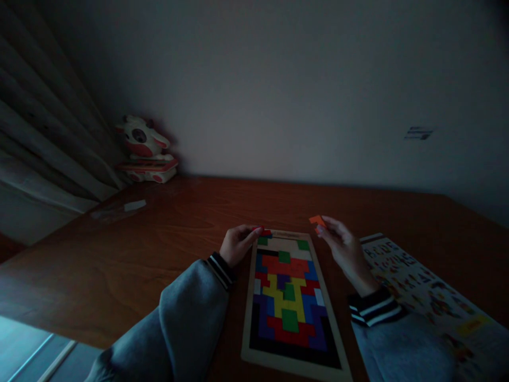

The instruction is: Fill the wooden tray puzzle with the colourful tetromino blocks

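A wooden puzzle tray (247, 334) lies on the table, filled over most of its area with coloured block pieces. Pale bare board shows near its far end, around a few green pieces. My left hand (237, 244) is at the tray's far left corner, its thumb and fingers closed on a red puzzle piece (257, 230). Raised just beyond the tray's right edge, my right hand (345, 249) pinches an orange puzzle piece (317, 220) with an angled shape. The orange piece is held above the table, apart from the tray.
A printed sheet (431, 297) with letters and block figures lies to the right, partly under my right sleeve. A cow-shaped toy (145, 151) stands at the back left by the curtain (47, 122). A white scrap (135, 205) rests on the brown table (191, 209). The wall borders the back.
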The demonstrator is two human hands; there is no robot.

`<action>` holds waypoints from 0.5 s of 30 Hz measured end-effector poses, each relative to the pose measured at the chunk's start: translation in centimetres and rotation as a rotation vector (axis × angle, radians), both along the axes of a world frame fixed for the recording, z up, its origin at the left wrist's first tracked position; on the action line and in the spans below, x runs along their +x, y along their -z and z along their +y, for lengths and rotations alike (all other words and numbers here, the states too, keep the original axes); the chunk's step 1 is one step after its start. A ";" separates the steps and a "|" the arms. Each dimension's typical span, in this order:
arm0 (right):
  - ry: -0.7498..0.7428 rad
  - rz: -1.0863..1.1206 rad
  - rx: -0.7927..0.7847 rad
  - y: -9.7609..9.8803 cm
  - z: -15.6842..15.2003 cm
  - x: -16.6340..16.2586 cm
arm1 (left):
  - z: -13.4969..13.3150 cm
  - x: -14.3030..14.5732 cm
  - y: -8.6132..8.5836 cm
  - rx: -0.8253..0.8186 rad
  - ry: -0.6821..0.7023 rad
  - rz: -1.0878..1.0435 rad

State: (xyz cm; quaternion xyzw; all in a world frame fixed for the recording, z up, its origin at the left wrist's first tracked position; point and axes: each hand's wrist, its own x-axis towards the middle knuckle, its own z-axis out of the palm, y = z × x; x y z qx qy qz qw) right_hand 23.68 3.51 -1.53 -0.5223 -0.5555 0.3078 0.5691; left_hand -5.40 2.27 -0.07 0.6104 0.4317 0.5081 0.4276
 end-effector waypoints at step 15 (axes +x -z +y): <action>-0.368 -0.553 0.219 -1.0 -3.7 -5.8 | -0.3 0.2 0.4 -0.010 -0.048 0.065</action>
